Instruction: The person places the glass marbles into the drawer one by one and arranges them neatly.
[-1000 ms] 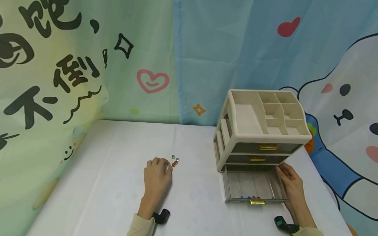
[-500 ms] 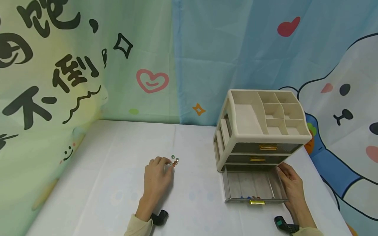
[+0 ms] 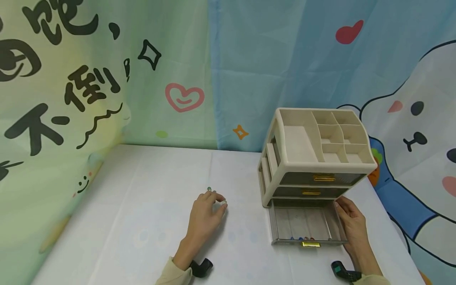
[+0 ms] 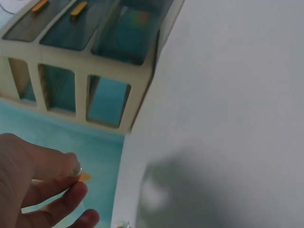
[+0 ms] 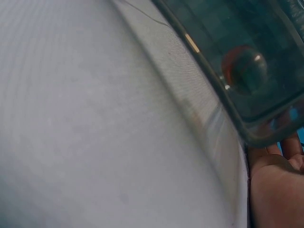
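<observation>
My left hand (image 3: pixel 206 215) is just above the table, pinching a small clear glass marble (image 3: pixel 224 202) between thumb and fingers. In the left wrist view the marble (image 4: pixel 76 170) shows at the thumb tip. A greenish marble (image 3: pixel 209 189) lies on the table just beyond the knuckles; the hand hides others near it. My right hand (image 3: pixel 352 223) grips the right side wall of the pulled-out bottom drawer (image 3: pixel 303 219), thumb at its rim near the cabinet. Several small blue and reddish marbles (image 3: pixel 301 238) lie along the drawer's front inside.
The cream desktop cabinet (image 3: pixel 292 166) stands at the right, its upper two drawers closed and its top divided into compartments. A gold handle (image 3: pixel 311 244) is on the open drawer's front. Behind the white table (image 3: pixel 142 178) hangs a printed cloth (image 3: pixel 249 71).
My left hand has moved right from the small group of marbles, carrying a clear marble in its fingertips. The right hand and the drawer stay in place.
</observation>
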`<state>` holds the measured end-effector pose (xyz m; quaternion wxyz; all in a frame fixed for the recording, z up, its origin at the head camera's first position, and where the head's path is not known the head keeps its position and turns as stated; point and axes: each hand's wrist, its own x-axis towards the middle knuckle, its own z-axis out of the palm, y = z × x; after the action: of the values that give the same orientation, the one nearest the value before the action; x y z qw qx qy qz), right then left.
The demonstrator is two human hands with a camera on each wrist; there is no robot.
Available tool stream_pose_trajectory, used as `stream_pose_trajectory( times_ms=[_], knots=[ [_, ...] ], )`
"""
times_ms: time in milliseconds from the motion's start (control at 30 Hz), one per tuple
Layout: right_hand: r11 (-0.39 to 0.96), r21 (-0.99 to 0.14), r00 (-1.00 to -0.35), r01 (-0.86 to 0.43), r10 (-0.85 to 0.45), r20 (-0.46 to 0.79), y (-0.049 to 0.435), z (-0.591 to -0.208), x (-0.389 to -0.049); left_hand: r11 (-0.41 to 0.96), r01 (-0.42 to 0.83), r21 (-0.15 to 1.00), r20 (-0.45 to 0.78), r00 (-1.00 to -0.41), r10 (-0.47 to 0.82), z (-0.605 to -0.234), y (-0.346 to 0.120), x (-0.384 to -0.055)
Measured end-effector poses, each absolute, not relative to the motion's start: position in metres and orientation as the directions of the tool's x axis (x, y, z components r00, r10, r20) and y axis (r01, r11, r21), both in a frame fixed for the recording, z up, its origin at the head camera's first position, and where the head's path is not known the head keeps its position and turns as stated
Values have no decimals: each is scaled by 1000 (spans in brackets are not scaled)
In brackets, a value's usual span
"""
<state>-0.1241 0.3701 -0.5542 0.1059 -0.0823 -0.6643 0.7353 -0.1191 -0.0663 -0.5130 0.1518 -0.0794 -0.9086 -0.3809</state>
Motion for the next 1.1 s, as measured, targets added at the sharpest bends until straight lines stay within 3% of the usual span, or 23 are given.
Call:
stream_pose_trajectory(
  times_ms=[233, 600, 900, 1100],
  knots=[
    [-7, -1000, -959, 18, 284, -19, 370, -556, -123, 662, 346, 665, 382, -919, 97, -513, -55, -118],
    [-6, -1000, -959, 2, 283, -4, 370, -554, -125, 645, 478, 596, 461, -862, 213, -504, -30, -120],
    [-29, -1000, -957, -6, 289, -3, 370, -553, -125, 523, 513, 681, 418, -858, 299, -489, -11, -120],
    [-46, -999, -958, -12, 285, -1, 370, -553, -125, 482, 581, 656, 415, -811, 412, -477, 5, -120]
  ],
)
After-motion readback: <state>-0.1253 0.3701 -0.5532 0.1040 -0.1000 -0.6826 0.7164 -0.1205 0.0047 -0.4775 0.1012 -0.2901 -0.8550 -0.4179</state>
